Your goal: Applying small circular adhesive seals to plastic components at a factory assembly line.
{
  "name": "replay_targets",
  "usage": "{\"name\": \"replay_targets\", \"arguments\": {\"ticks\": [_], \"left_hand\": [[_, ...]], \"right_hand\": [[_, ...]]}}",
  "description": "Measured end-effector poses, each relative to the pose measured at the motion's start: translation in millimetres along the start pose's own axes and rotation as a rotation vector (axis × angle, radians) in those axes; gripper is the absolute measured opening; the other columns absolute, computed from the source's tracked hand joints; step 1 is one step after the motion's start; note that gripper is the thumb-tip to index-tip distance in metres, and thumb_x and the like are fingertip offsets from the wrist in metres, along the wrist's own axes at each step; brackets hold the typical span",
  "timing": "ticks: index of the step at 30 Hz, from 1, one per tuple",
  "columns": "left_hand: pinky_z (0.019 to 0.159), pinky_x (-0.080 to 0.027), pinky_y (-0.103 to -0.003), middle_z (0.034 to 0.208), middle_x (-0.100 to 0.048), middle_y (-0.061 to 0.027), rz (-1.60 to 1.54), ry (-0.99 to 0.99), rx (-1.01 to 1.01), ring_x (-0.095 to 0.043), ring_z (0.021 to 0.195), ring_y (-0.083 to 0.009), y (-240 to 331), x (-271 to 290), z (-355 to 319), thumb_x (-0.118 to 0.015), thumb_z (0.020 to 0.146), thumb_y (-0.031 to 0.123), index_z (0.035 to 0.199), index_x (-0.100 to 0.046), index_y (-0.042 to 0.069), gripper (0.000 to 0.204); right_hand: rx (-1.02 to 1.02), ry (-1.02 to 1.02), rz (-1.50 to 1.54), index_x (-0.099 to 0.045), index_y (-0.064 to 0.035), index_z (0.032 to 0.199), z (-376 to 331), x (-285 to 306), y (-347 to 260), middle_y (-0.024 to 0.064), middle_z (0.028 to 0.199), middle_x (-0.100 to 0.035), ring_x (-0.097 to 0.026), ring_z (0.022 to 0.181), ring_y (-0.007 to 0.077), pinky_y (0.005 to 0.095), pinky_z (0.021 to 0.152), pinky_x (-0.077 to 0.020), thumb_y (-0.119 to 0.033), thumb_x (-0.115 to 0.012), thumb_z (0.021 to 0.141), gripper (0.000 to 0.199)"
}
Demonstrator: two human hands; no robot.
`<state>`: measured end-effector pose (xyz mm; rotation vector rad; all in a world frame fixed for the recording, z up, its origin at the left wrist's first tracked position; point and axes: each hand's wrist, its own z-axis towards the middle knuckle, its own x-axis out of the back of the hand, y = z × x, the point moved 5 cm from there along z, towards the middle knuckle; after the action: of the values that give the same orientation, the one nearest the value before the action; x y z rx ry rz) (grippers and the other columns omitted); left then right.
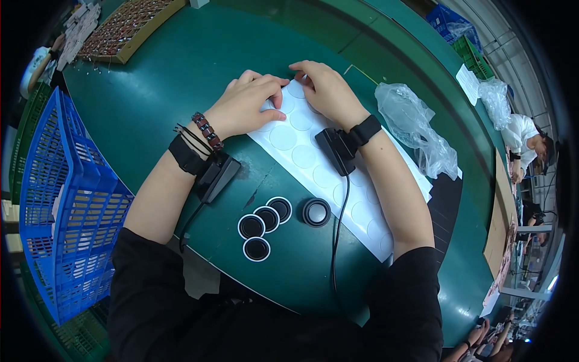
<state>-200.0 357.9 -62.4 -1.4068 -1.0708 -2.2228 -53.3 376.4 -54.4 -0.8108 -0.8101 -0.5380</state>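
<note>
A white sheet of round stickers [304, 155] lies slantwise on the green table. Over its far end, my left hand [250, 104] rests with bent fingers, its thumb on the sheet and apart from the index finger. My right hand [329, 92] curves over the same end from the other side, thumb and fingers apart, fingertips close to those of the left. Neither hand visibly grips anything. Nearer to me are several black discs with white rims [251, 226], some overlapping, and a dark round part with a grey domed centre [316, 212] beside the sheet.
Each wrist carries a strapped black device [338, 151] with a cable. Crumpled clear plastic bags [416, 123] and black sheet material [447, 208] lie to the right. A blue crate [72, 205] stands left; a cardboard tray of small parts [123, 30] sits far left. Other people are at the edges.
</note>
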Motion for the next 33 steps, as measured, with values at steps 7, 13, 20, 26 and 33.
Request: {"name": "replay_targets", "arguments": {"ticks": [7, 13, 20, 26, 33], "left_hand": [[0.094, -0.031, -0.037, 0.128, -0.049, -0.0047, 0.006, 0.019, 0.008, -0.041, 0.107, -0.0263, -1.4, 0.1, -6.8, -0.067, 0.074, 0.02, 0.079, -0.049, 0.009, 0.022], [0.093, -0.031, -0.038, 0.127, -0.049, -0.0038, 0.018, 0.009, 0.023, -0.04, 0.109, -0.0261, 1.0, -0.5, -7.8, -0.067, 0.075, 0.023, 0.079, -0.05, 0.01, 0.021], [0.094, -0.029, -0.041, 0.128, -0.046, -0.0031, 0.067, -0.053, 0.019, -0.037, 0.114, -0.0264, 12.1, -3.8, -10.6, -0.065, 0.077, 0.029, 0.079, -0.053, 0.012, 0.021], [0.096, -0.028, -0.043, 0.131, -0.041, -0.0062, 0.143, -0.048, 0.052, -0.035, 0.118, -0.0264, 21.6, -7.6, -21.2, -0.064, 0.077, 0.031, 0.085, -0.056, 0.012, 0.022], [0.09, -0.034, -0.039, 0.114, -0.051, -0.0086, 0.16, 0.086, -0.043, -0.043, 0.108, -0.0266, 32.1, 21.2, -20.1, -0.064, 0.077, 0.029, 0.087, -0.059, 0.01, 0.021]], "right_hand": [[-0.061, 0.004, 0.147, -0.056, -0.0037, 0.101, 3.2, -6.9, 1.3, 0.01, 0.087, -0.058, -0.057, 0.079, 0.0207, 0.0284, 0.072, -0.0472, 0.004, -0.053, 0.073, 0.029], [-0.131, -0.025, 0.231, -0.056, -0.0036, 0.097, 3.7, -3.9, 6.3, 0.0062, 0.084, -0.057, -0.055, 0.079, 0.0153, 0.025, 0.073, -0.0453, 0.002, -0.056, 0.077, 0.021], [-0.305, 0.062, 0.748, -0.055, -0.0021, 0.096, -22.8, 17.5, 13.3, 0.0016, 0.089, -0.055, -0.051, 0.084, 0.0097, 0.0225, 0.077, -0.0424, -0.001, -0.053, 0.085, 0.011], [-0.137, 0.206, 0.554, -0.055, -0.0022, 0.097, -64.3, 69.0, -31.3, 0.0026, 0.096, -0.054, -0.051, 0.089, 0.01, 0.0232, 0.08, -0.0422, -0.001, -0.051, 0.086, 0.011], [-0.103, 0.233, 0.171, -0.056, -0.0041, 0.095, -85.3, 106.2, -69.1, 0.004, 0.09, -0.056, -0.054, 0.085, 0.0141, 0.0264, 0.078, -0.0428, -0.002, -0.054, 0.083, 0.012]]}}
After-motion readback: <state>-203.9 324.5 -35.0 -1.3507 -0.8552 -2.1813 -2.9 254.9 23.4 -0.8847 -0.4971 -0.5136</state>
